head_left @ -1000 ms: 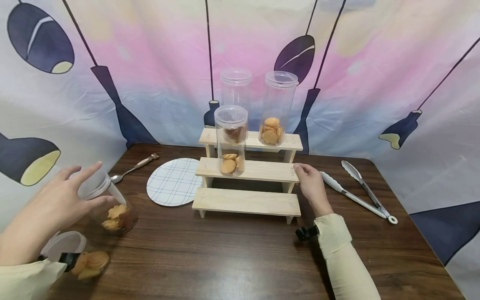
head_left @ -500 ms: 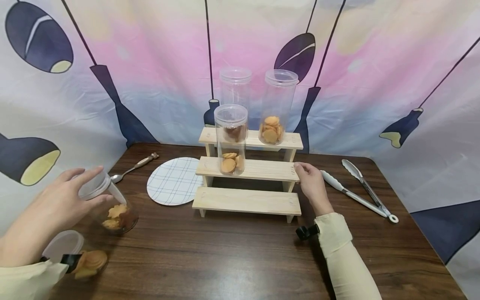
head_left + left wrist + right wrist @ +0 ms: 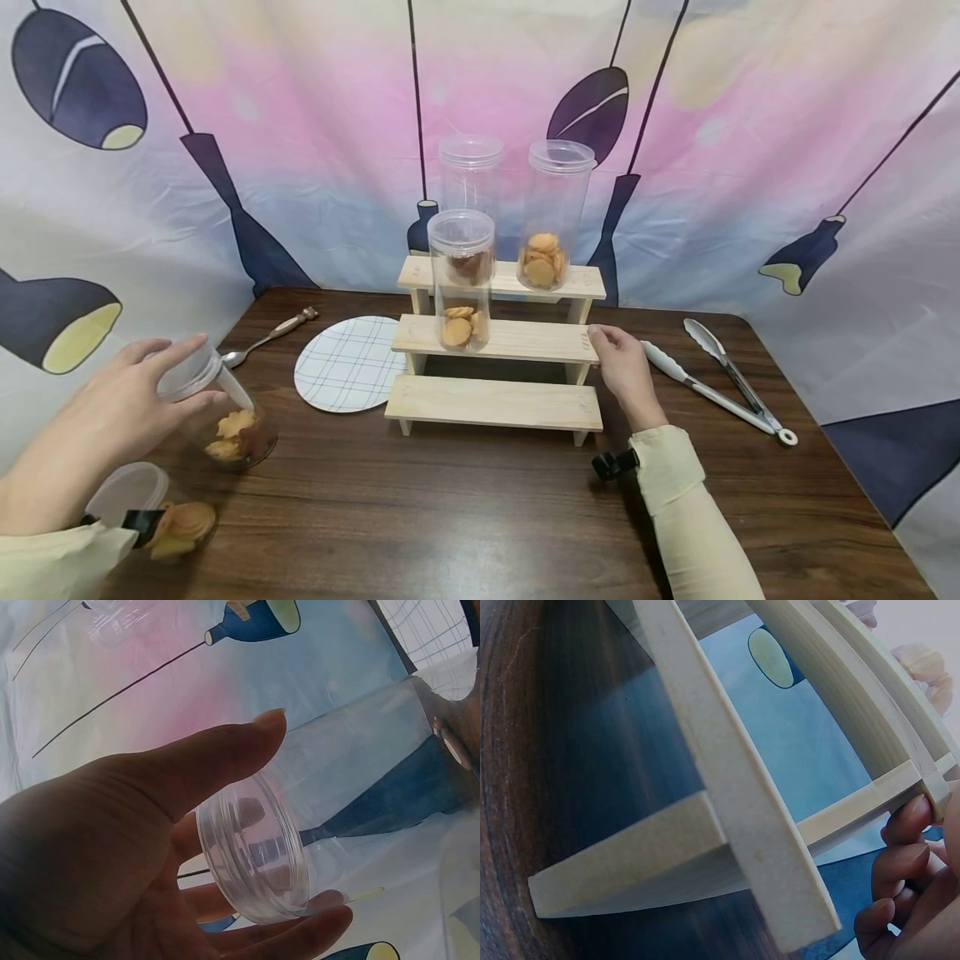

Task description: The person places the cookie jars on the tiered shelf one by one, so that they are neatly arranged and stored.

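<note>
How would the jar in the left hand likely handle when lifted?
The jar is probably light for its size: its cookies fill only the bottom. Its smooth, glossy wall may slip in the left hand. Tall and narrow, it might tip if pushed high.

A dark brown surface [image 3: 420, 508] with streaky wood grain spreads below the left hand [image 3: 120, 417] and the right hand [image 3: 626, 379]. Beyond both hands hangs a creased cloth [image 3: 315, 108], pink and cream higher up, pale blue lower down, turning whitish out past either hand. Navy lamps [image 3: 262, 254] with yellow openings are printed on it to either side of the hands, on thin dark cords [image 3: 417, 100]. A soft pale sheen [image 3: 480, 550] lies on the surface, on the near side of the hands.
</note>
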A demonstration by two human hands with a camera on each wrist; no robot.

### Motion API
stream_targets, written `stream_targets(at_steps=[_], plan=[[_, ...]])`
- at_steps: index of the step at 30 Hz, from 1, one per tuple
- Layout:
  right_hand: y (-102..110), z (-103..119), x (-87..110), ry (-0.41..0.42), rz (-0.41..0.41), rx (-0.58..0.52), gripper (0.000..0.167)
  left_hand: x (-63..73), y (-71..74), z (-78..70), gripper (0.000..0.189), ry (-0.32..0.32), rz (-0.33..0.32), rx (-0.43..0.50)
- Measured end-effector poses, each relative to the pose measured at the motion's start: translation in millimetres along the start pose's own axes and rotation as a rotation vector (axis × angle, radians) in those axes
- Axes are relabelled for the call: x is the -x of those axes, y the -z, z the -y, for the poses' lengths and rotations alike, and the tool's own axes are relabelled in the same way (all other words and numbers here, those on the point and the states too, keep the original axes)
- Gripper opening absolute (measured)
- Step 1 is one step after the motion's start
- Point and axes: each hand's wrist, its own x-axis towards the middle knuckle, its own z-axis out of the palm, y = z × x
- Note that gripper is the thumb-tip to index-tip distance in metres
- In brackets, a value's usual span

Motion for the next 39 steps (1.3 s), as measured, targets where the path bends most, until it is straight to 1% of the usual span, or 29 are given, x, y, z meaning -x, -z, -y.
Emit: stream_targets(at_steps=[8,14,19,26,34,39], plan=[[0,0,-0.4,0.005,-0.003,0.021,0.056,-0.2,-4.6,6.1,0.076,-0.012,-0.003,-0.016],[0,0,-0.8,0.01,-0.003,0.023,0.056,0.2,-6.4,8.5,0.074,-0.018,-0.024,-0.004],[0,0,-0.9,0.003,-0.006,0.023,0.056,0.7,-5.8,6.2,0.073,-0.014,-0.041,-0.002],[1,0,-0.5,-0.001,-0.008,0.036,0.057,-0.7,-3.0,2.1,0.072,-0.012,-0.085,0.014],[2,0,-0.4,-0.006,0.001,0.016,0.057,0.6,1.3,0.6,0.072,-0.022,-0.098,0.001],[2,1,-0.2,-0.007,0.002,0.019,0.057,2.4,3.5,-1.5,0.072,-0.011,-0.093,0.0]])
